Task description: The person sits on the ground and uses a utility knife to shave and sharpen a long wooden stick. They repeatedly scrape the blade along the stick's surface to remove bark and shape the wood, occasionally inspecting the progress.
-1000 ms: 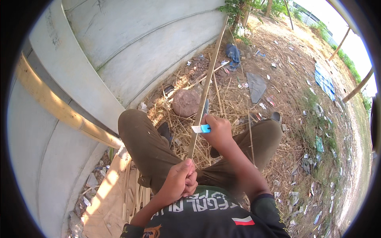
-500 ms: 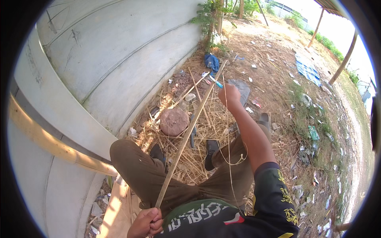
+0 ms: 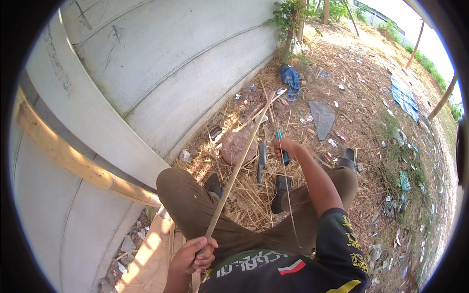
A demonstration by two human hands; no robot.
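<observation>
My left hand [image 3: 194, 255], low in front of my torso, is closed around the near end of a long bamboo strip [image 3: 233, 180]. The strip slants up and away, passing over a round brown block [image 3: 234, 146] on the ground. My right hand [image 3: 288, 148] grips a blue-handled knife [image 3: 279, 135] to the right of the strip, apart from it; its blade is hard to make out. A thin pale sliver [image 3: 289, 200] runs past the right hand toward my lap. Whether that hand also holds it, I cannot tell. A dark flat blade-like piece [image 3: 262, 161] lies between my feet.
Straw and shavings [image 3: 249, 200] cover the ground between my legs. A pale wall [image 3: 195, 63] rises at left, with a bamboo pole [image 3: 88, 168] beside it. Beyond lie a blue cloth [image 3: 290, 79], a grey sheet [image 3: 321, 119] and a blue checked tarp [image 3: 404, 97].
My right hand has drawn back toward me with the knife, from near the strip's far end. My left hand still holds the near end. The whole view has shifted slightly.
</observation>
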